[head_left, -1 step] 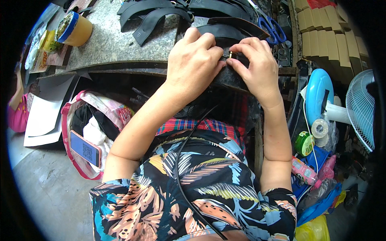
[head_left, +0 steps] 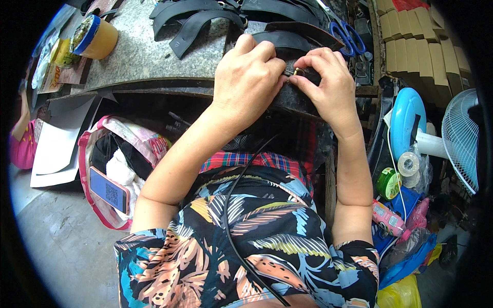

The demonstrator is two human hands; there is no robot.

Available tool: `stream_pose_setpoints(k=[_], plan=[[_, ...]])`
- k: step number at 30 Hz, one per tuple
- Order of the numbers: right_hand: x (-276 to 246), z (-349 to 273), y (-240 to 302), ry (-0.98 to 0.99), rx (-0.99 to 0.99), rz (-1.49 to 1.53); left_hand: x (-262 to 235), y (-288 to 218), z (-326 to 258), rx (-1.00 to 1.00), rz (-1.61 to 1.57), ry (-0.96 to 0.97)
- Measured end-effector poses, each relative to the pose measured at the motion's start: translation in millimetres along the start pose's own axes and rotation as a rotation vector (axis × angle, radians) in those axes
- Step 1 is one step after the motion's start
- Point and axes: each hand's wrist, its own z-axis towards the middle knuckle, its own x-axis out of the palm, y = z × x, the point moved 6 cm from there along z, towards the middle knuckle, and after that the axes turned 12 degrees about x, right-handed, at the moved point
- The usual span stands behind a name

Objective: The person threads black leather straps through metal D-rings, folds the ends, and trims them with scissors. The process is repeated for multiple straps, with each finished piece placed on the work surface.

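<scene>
Both my hands meet over the black front edge of the workbench. My left hand (head_left: 245,77) is closed, thumb against bent fingers, around a thin dark piece. Only its tip shows; the rest is hidden by the fingers. My right hand (head_left: 331,84) pinches a small brass-coloured metal piece (head_left: 297,71) between thumb and index finger, right beside that tip. Whether the two pieces are joined I cannot tell. Just beyond my fingers lies a curved black strap (head_left: 282,39), and more black straps (head_left: 203,28) with metal rings are piled farther back.
Blue-handled scissors (head_left: 349,39) lie right of the straps. At the left stands a yellowish tub (head_left: 98,40) with a blue rim. Small cardboard boxes (head_left: 421,54) are stacked far right, above a fan (head_left: 462,136). A bag with a phone (head_left: 109,191) sits low left.
The brass-coloured piece has tilted slightly between my right fingertips. My left hand has hardly moved.
</scene>
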Motion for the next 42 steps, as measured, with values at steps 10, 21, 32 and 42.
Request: stream_pose_setpoints(k=[10,21,32,42], plan=[[12,-6,-21,0.2,0.335,0.698,-4,6,-4,-0.016,-0.151,-0.141],[2,-4,-21,0.197,0.193,0.672,-2,13,-11,-0.004,-0.247,-0.001],[2,-4,-27,0.137,0.265,0.467,-4,16,-14,-0.019,-0.22,-0.008],[1,-7,-17,0.143,0.228,0.564,-7,5,-6,0.042,-0.21,-0.135]])
